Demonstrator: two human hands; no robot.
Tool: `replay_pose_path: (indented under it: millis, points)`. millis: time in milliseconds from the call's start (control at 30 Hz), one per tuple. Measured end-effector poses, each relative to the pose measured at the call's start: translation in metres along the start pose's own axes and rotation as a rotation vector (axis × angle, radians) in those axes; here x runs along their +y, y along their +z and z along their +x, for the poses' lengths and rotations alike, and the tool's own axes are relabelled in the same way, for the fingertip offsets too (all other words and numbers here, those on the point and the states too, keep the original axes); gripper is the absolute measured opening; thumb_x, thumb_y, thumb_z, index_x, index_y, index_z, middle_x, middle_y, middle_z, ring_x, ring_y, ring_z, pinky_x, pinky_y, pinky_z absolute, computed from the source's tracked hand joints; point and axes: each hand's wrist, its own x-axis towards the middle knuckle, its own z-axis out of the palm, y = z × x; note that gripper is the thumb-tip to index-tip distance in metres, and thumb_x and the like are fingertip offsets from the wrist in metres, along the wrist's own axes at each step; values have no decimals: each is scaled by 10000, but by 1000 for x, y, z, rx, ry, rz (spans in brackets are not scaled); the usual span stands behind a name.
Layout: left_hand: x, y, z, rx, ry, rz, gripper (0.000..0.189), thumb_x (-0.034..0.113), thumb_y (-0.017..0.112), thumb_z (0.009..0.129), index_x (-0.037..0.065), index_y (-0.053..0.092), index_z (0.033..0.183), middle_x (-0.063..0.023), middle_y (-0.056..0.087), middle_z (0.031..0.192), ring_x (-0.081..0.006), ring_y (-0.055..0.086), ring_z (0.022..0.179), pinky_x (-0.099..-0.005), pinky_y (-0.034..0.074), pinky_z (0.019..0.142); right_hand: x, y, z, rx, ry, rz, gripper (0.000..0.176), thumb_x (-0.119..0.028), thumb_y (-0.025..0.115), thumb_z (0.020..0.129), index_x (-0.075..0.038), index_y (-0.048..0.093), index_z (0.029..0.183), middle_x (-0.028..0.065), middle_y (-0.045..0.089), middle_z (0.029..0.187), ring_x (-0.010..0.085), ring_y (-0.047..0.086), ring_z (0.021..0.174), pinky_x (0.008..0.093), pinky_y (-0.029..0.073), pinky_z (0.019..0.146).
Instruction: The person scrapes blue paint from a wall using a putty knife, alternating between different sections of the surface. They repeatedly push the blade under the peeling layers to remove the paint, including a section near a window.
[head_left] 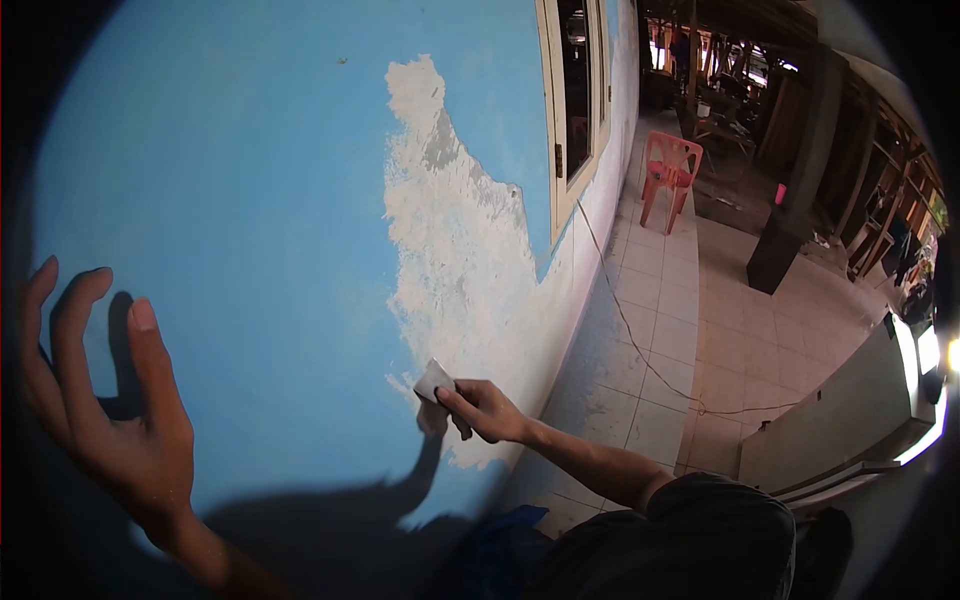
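A blue painted wall (240,180) fills the left and middle of the view. Down it runs an irregular whitish patch (450,260) with ragged edges and some grey spots. My right hand (486,411) is closed around a small flat scraper (431,380), thumb on its face. The blade lies at the lower left edge of the patch, close against the wall. My left hand (135,440) is raised at the far left, fingers apart and curved, holding nothing. Its shadow falls on the blue paint behind it.
A cream window frame (556,150) borders the wall on the right. A thin cable (640,350) crosses the tiled floor (650,290). Farther back stand a red plastic chair (670,170) and a dark post (780,240) with a pink cup (780,193). A large pale panel (850,400) stands at right.
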Motion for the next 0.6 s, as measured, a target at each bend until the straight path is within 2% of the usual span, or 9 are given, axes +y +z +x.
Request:
replay_pose_path:
  millis: [100, 167, 300, 333, 367, 500, 533, 567, 600]
  points:
    - [-1, 1, -1, -1, -2, -43, 196, 100, 689, 909, 27, 674, 1090, -162, 554, 1290, -288, 565, 1148, -402, 504, 899, 16, 4, 10, 43, -206, 19, 467, -422, 500, 1043, 4, 643, 916, 33, 598, 663, 77, 558, 565, 258, 459, 511]
    - [-1, 4, -3, -4, -12, -69, 198, 101, 690, 910, 24, 674, 1091, -163, 560, 1280, -279, 567, 1147, -392, 515, 886, -5, 4, 17, 5, -315, 41, 454, -425, 476, 1052, -10, 615, 929, 12, 569, 644, 66, 511, 527, 251, 424, 487]
    - [-2, 7, -6, -31, -38, -109, 194, 94, 684, 919, 15, 671, 1095, -166, 572, 1260, -282, 578, 1149, -387, 535, 887, -15, -3, 6, -128, -70, 29, 531, -507, 433, 1045, -16, 630, 1013, 6, 575, 692, 65, 461, 481, 250, 383, 433]
    - [-2, 6, -4, -28, -30, -94, 192, 91, 679, 924, 12, 669, 1098, -167, 574, 1256, -287, 580, 1154, -392, 537, 895, -4, -7, 5, -130, 35, -39, 524, -510, 446, 1040, -24, 640, 1015, 9, 560, 697, 65, 482, 525, 254, 404, 473]
    - [-2, 4, -4, -36, -36, -69, 193, 88, 675, 927, 10, 666, 1103, -170, 576, 1256, -292, 579, 1161, -398, 536, 905, 10, -6, 7, -102, -18, -66, 513, -492, 450, 1044, -17, 643, 1014, 22, 583, 719, 72, 521, 577, 262, 438, 521]
    - [-4, 7, -11, -88, -82, -22, 219, 77, 651, 947, -6, 644, 1150, -200, 591, 1263, -301, 574, 1199, -411, 523, 957, -6, -5, 3, -32, -191, -137, 475, -427, 466, 1054, 10, 651, 1028, 68, 667, 819, 104, 630, 757, 300, 528, 692]
    - [-10, 7, -16, -113, -87, -31, 241, 106, 630, 968, -3, 637, 1182, -193, 608, 1254, -282, 592, 1177, -394, 516, 966, -7, -5, 7, -62, -208, -94, 452, -392, 475, 1056, 23, 654, 1043, 84, 705, 894, 130, 664, 802, 315, 552, 735]
    - [-15, 8, -20, -138, -93, -39, 265, 136, 610, 988, 0, 629, 1214, -185, 626, 1246, -264, 609, 1154, -377, 508, 975, -8, -3, 8, -68, -259, -31, 490, -446, 485, 1044, 19, 637, 1020, 70, 624, 813, 128, 563, 744, 316, 496, 691]
    - [-13, 11, -11, -102, -38, 3, 257, 201, 607, 991, 27, 637, 1179, -154, 636, 1189, -246, 621, 1082, -362, 497, 940, 3, 0, 15, -32, -326, -29, 476, -428, 499, 1043, 23, 642, 994, 85, 633, 811, 135, 564, 768, 341, 494, 705]
